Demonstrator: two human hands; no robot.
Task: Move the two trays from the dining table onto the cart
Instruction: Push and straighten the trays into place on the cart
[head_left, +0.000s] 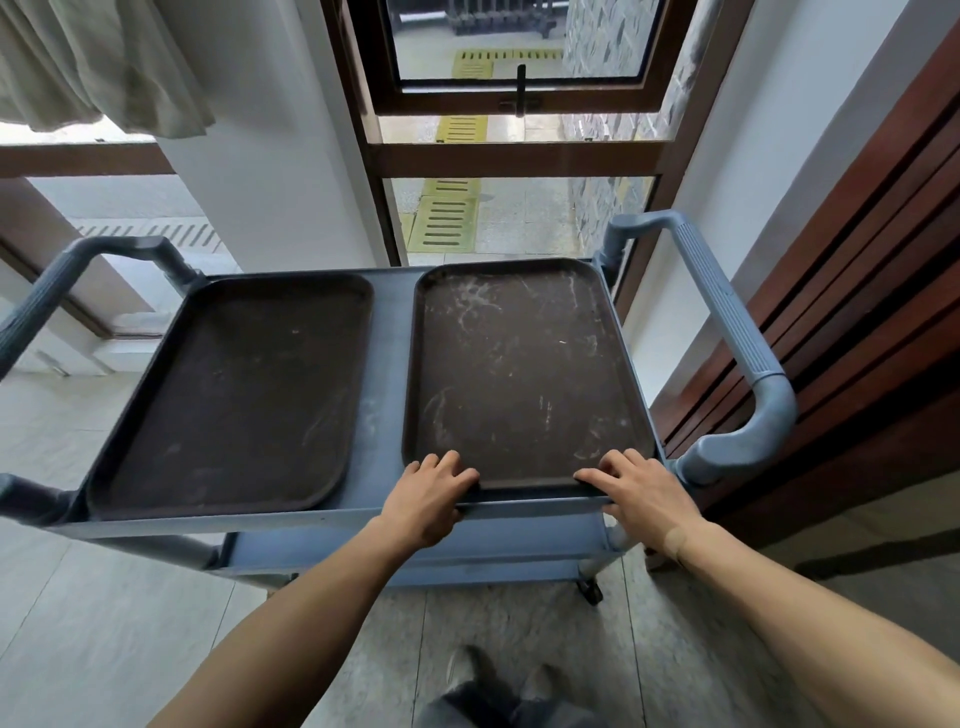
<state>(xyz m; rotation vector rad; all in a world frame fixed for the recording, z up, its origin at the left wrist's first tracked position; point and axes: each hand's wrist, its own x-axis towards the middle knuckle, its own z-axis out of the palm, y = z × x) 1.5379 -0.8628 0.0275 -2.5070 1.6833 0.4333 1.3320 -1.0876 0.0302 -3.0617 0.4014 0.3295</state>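
Note:
Two dark brown trays lie side by side on the top shelf of a grey-blue cart (387, 364). The left tray (234, 395) lies flat, untouched. The right tray (519, 374) is scratched and sits against the cart's right side. My left hand (428, 496) rests on the near left corner of the right tray, fingers over its rim. My right hand (636, 491) lies on its near right corner, fingers spread on the rim. Whether the hands grip the rim or only rest on it is unclear.
The cart has a ribbed handle at each end, the left handle (47, 301) and the right handle (727, 332), and a lower shelf (415, 556). A window (514, 130) stands behind it, a wooden slatted wall (857, 286) to the right, a curtain (104, 62) upper left. My feet (498, 670) stand on tiled floor.

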